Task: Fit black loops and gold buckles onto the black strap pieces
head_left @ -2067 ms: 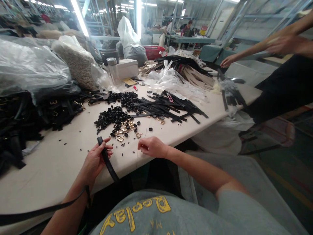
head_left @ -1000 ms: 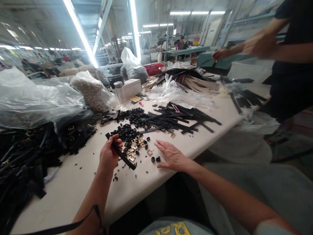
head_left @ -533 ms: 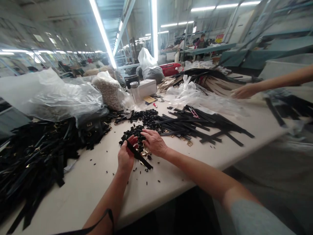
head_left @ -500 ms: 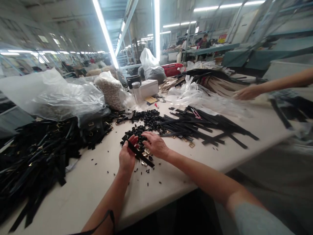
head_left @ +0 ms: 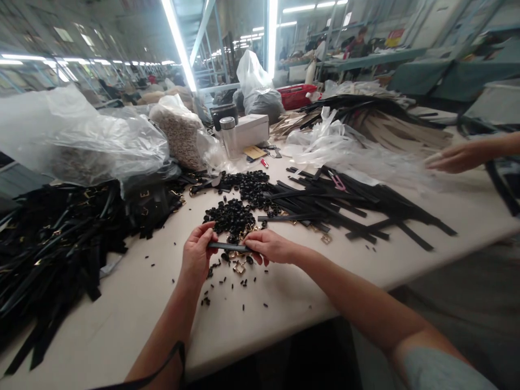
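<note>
A short black strap (head_left: 228, 247) is stretched level between my two hands, just above the table. My left hand (head_left: 198, 250) pinches its left end between thumb and fingers. At the other end, my right hand (head_left: 268, 246) has its thumb and fingertips closed on the strap. Right behind it lies a heap of small black loops (head_left: 233, 214). Gold buckles (head_left: 239, 267) lie beneath and in front of the strap, partly covered by my hands. Tiny black pieces (head_left: 244, 283) are scattered on the table (head_left: 162, 319) nearer to me.
Loose black straps (head_left: 325, 206) spread to the right, with pink scissors-like handles (head_left: 336, 181) on them. A big pile of buckled black straps (head_left: 60, 238) covers the left. Behind stand plastic bags (head_left: 179, 130), a bottle (head_left: 229, 138) and a white box (head_left: 252, 130). Another person's hand (head_left: 459, 157) reaches in at right.
My right hand has come from the heap of loops to the strap's right end. The strap has turned from slanting to level. The other person's hand sits farther right as the view shifted.
</note>
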The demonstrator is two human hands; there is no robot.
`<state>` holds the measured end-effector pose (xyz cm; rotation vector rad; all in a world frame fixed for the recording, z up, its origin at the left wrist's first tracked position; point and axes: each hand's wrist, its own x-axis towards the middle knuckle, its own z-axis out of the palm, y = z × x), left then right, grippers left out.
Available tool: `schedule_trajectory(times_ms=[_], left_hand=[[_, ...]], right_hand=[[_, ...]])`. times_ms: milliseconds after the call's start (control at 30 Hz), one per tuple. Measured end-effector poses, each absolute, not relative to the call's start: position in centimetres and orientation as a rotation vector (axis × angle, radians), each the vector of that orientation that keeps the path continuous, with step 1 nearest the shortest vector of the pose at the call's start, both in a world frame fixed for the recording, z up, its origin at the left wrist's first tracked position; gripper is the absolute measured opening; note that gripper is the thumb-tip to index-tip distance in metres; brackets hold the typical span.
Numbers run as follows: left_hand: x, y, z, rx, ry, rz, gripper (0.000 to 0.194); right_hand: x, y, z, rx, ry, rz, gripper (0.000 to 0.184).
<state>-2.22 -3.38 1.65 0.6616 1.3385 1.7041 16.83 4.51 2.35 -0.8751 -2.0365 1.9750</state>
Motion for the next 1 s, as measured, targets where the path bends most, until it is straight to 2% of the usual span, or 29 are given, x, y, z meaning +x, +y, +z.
schedule_trajectory(times_ms=[300,667,900,1000], left_hand=[[-1.8,-3.7,1.5,0.807,1.422,1.511,0.044],[-1.5,-4.3,1.8,0.819,1.415,1.431,0.052],[-1.1,-4.0,1.8,0.775,1.387,1.439,0.050],[-1.0,-4.0,1.8,0.716,1.362,1.413,0.045]], right_hand=[[17.5,4.9,3.0,-0.789,-2.157,1.622,0.023],[18.2,5.5,3.2,-0.766,-2.259,1.509,0.032],[18.5,5.6,4.0,-0.791,-2.375,1.328,0.015],[18.7,5.8,4.2,-0.770,-2.389,1.306,0.017]])
